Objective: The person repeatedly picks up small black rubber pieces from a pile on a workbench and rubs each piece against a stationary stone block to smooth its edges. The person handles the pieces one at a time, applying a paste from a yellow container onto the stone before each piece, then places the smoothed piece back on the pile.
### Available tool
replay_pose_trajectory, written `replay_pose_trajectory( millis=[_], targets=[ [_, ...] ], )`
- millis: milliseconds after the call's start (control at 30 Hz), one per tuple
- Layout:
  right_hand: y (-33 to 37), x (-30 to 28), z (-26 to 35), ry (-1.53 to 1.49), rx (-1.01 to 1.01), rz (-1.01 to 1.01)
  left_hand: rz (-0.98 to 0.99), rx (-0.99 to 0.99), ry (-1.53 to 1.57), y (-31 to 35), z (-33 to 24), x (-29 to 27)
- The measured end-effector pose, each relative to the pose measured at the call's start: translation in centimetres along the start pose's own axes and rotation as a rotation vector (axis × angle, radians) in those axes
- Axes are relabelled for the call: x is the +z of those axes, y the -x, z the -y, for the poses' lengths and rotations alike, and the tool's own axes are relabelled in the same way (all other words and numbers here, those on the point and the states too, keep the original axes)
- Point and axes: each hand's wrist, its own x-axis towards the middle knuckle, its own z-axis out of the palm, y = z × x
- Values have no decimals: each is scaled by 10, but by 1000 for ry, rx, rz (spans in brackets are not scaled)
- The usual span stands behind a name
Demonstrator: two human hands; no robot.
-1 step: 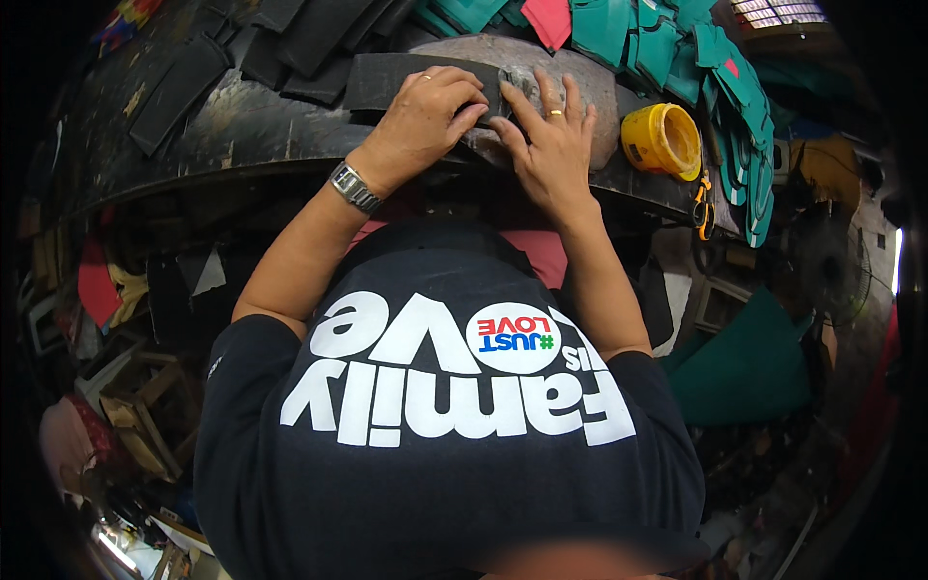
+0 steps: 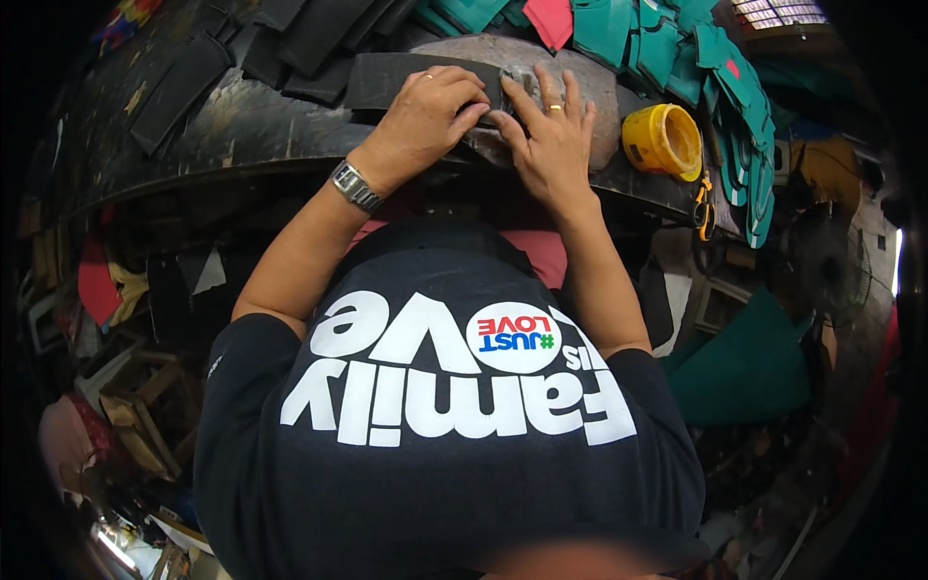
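A flat black strip [image 2: 387,79] of sheet material lies crosswise near the table's front edge, partly beneath my hands. My left hand [image 2: 430,111], with a watch at the wrist, curls over the strip's right part, thumb and forefinger close together at its near edge. Beside it, my right hand [image 2: 551,145] has its fingers spread. Its fingertips rest at the strip's right end, on a worn brownish-grey slab [image 2: 601,106]. A thumb's width parts the two hands, and what lies under the fingertips is partly hidden.
More black strips [image 2: 309,34] are heaped at the back left. Green cut pieces [image 2: 638,43] pile up at the back right, with a red piece [image 2: 549,21] by them. A yellow tub [image 2: 643,140] and orange-handled scissors [image 2: 704,208] are at the table's right edge.
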Motion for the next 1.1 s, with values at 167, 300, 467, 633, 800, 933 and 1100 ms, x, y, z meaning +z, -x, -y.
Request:
replay_pose_trajectory(
  millis=[167, 300, 467, 633, 800, 933, 1100],
  targets=[
    [-18, 11, 0, -15, 54, 70, 29, -92, 87, -11, 4, -6],
    [-16, 13, 4, 57, -2, 35, -24, 5, -156, -24, 18, -16],
    [14, -2, 15, 101, -59, 18, 143, -47, -227, -28, 27, -25],
    [45, -17, 38, 146, -111, 63, 172, -82, -244, -32, 25, -25],
    [39, -51, 23, -162, -73, 110, 281, -207, -107, -48, 20, -37],
    [21, -112, -43, -281, 100, -147, 174, -73, -58, -48, -2, -52],
    [5, -142, -111, 364, 272, 202, -245, 231, -235, -40, -19, -53]
  ],
)
